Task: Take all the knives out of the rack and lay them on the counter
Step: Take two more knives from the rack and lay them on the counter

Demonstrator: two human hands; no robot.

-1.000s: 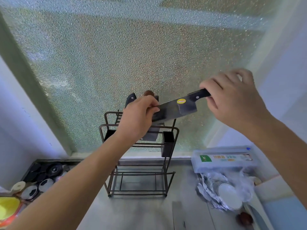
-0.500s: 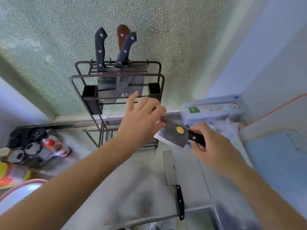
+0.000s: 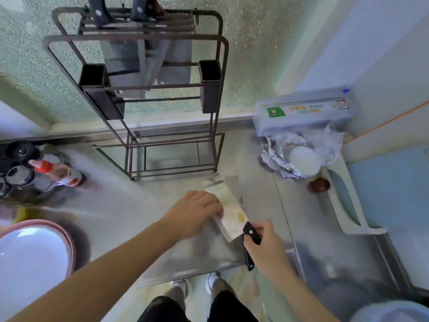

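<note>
A dark wire knife rack (image 3: 219, 73) stands at the back of the steel counter (image 3: 120, 212). Three knives remain in its top slots: two black handles (image 3: 98, 12) (image 3: 139, 10) and a brown one (image 3: 157, 8). My right hand (image 3: 267, 248) grips the black handle of a cleaver (image 3: 232, 212) with a yellow sticker. The cleaver lies low over the counter, in front of the rack. My left hand (image 3: 195, 213) curls its fingers onto the blade's left edge. Another knife (image 3: 248, 260) lies flat beneath the cleaver, its handle pointing to the counter's front edge.
A clear wrap box (image 3: 304, 111) and a foil-lined bowl (image 3: 301, 160) sit at the back right, with a small red-brown object (image 3: 319, 185) nearby. Bottles and jars (image 3: 53, 170) crowd the left. A pink basin (image 3: 34, 256) is at the near left. The counter edge (image 3: 185, 274) runs just below my hands.
Both hands have brought the cleaver from beside the rack's top down to the counter, over the knife lying there. My view has tilted downward.
</note>
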